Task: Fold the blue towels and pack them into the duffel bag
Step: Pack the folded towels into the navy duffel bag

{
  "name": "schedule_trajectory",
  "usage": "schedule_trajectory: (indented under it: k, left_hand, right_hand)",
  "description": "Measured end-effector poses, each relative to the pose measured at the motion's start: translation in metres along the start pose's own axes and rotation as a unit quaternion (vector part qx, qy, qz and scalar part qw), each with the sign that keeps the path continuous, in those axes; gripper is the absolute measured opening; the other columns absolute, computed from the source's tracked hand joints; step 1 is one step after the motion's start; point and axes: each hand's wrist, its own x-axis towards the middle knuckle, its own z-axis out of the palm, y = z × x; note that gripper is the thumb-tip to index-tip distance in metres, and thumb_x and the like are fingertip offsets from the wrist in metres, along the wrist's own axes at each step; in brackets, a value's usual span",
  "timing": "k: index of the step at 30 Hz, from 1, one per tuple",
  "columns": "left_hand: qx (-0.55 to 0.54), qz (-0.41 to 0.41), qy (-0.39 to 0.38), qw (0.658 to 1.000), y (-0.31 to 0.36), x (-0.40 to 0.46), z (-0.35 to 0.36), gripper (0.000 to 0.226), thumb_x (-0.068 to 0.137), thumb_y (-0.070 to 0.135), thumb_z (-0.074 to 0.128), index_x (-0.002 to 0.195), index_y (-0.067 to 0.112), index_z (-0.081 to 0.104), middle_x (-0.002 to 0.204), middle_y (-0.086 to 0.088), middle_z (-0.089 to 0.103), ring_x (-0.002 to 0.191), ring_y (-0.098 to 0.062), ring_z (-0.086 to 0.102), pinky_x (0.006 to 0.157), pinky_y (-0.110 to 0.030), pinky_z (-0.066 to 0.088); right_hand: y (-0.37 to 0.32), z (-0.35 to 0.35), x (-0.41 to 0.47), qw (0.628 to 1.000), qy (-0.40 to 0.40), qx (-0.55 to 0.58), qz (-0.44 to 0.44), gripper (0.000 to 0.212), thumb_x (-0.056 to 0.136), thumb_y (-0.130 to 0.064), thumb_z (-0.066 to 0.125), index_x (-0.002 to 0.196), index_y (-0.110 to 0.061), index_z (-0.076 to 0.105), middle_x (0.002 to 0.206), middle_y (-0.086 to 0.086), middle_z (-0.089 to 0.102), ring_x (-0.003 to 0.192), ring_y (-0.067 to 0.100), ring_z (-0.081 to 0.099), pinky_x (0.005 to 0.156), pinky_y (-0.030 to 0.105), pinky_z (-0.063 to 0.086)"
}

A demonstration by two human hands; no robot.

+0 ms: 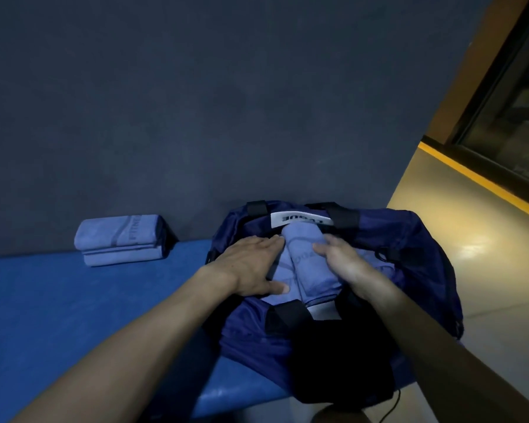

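Head view shows my left hand (251, 264) pressing flat and my right hand (342, 264) curled on folded blue towels (303, 257) inside the duffel bag (409, 239), while a folded stack (121, 241) waits unpacked by the bench's (58, 300) far edge.

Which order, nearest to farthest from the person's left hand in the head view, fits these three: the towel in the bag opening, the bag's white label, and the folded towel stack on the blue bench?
From the left hand:
1. Towel in the bag: right under its fingers, in the opening of the duffel bag.
2. White label: just beyond, on the bag's far rim.
3. Folded towel stack: well off to the left, against the wall.
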Motion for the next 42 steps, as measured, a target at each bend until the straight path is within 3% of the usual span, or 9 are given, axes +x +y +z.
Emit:
schedule_trajectory:
  k: [3, 8, 12, 15, 19, 25, 31, 36, 42]
  left_hand:
    - [-0.012, 0.004, 0.020, 1.000, -0.001, 0.001, 0.001, 0.093, 0.087, 0.067, 0.064, 0.156, 0.018, 0.024, 0.163, -0.002, 0.034, 0.144, -0.025, 0.035, 0.122, -0.038, 0.022]
    - [0.001, -0.001, -0.016, 1.000, 0.001, 0.003, -0.001, 0.095, 0.091, 0.068, 0.056, 0.163, 0.036, 0.003, 0.172, 0.002, 0.008, 0.156, -0.021, 0.013, 0.126, -0.035, 0.008]
    - [0.006, 0.013, 0.024, 1.000, 0.005, -0.004, -0.004, 0.074, 0.093, 0.062, 0.057, 0.157, 0.031, 0.034, 0.166, 0.000, 0.029, 0.150, -0.024, 0.029, 0.122, -0.039, 0.024]
    - [-0.034, 0.065, 0.165, 0.984, 0.006, -0.025, -0.001, 0.046, 0.096, 0.045, 0.058, 0.138, 0.026, 0.058, 0.146, 0.008, 0.054, 0.131, -0.019, 0.052, 0.101, -0.041, 0.048]
    - [-0.053, 0.099, 0.342, 0.933, -0.010, -0.059, 0.003, 0.025, 0.100, 0.022, 0.055, 0.121, 0.021, 0.067, 0.130, 0.008, 0.063, 0.117, -0.020, 0.057, 0.094, -0.041, 0.049]
    - [-0.009, -0.071, 0.389, 0.918, -0.090, -0.099, -0.004, 0.042, 0.082, -0.001, 0.059, 0.120, 0.014, 0.065, 0.113, -0.005, 0.064, 0.098, -0.032, 0.056, 0.083, -0.043, 0.050]
    - [0.096, -0.296, 0.249, 0.917, -0.175, -0.118, 0.005, 0.048, 0.077, 0.018, 0.076, 0.122, 0.015, 0.061, 0.117, -0.012, 0.058, 0.102, -0.039, 0.055, 0.084, -0.047, 0.042]
    - [0.161, -0.271, 0.234, 0.920, -0.205, -0.117, 0.022, 0.068, 0.055, 0.013, 0.091, 0.117, 0.014, 0.064, 0.106, -0.012, 0.059, 0.089, -0.040, 0.057, 0.069, -0.046, 0.045]
    - [0.129, -0.240, 0.213, 0.938, -0.225, -0.109, -0.005, 0.043, 0.086, 0.028, 0.076, 0.127, 0.029, 0.062, 0.120, 0.001, 0.058, 0.111, -0.029, 0.055, 0.081, -0.043, 0.049]
  right_hand:
    - [0.010, 0.006, 0.003, 0.991, 0.003, -0.133, 0.017, 0.033, 0.096, -0.030, 0.052, 0.124, -0.017, 0.062, 0.129, 0.008, 0.064, 0.117, 0.030, 0.060, 0.103, 0.042, 0.048]
    - [0.011, 0.023, -0.006, 0.957, 0.039, -0.285, 0.027, 0.041, 0.107, -0.018, 0.034, 0.143, 0.001, 0.041, 0.142, 0.025, 0.049, 0.125, 0.038, 0.053, 0.099, 0.040, 0.044]
    - [0.008, 0.027, -0.012, 0.924, 0.072, -0.376, -0.004, 0.060, 0.106, -0.029, 0.031, 0.157, -0.003, 0.014, 0.156, 0.019, 0.037, 0.134, 0.039, 0.047, 0.102, 0.044, 0.040]
    - [0.014, 0.022, -0.021, 0.852, 0.156, -0.474, -0.158, 0.047, 0.104, -0.030, 0.041, 0.148, -0.013, 0.037, 0.142, 0.011, 0.043, 0.114, 0.038, 0.054, 0.086, 0.047, 0.048]
    - [0.032, 0.027, -0.023, 0.794, 0.151, -0.483, -0.335, 0.026, 0.094, -0.027, 0.054, 0.111, -0.022, 0.073, 0.119, 0.001, 0.061, 0.101, 0.031, 0.057, 0.076, 0.044, 0.046]
    - [0.008, 0.026, -0.024, 0.837, 0.122, -0.440, -0.304, 0.034, 0.100, -0.029, 0.043, 0.108, -0.026, 0.076, 0.118, -0.007, 0.071, 0.116, 0.025, 0.054, 0.089, 0.040, 0.036]
    - [-0.020, 0.044, -0.034, 0.868, 0.135, -0.274, -0.391, 0.031, 0.096, -0.027, 0.047, 0.105, -0.018, 0.075, 0.104, -0.007, 0.072, 0.107, 0.017, 0.056, 0.090, 0.033, 0.046]
    - [-0.013, 0.055, -0.030, 0.859, 0.131, -0.270, -0.415, 0.022, 0.096, -0.023, 0.052, 0.098, -0.019, 0.074, 0.097, -0.012, 0.071, 0.096, 0.013, 0.056, 0.085, 0.024, 0.041]
    - [-0.003, 0.052, -0.027, 0.872, 0.112, -0.269, -0.393, 0.022, 0.097, -0.025, 0.051, 0.098, -0.021, 0.072, 0.093, -0.010, 0.069, 0.094, 0.016, 0.058, 0.084, 0.032, 0.045]
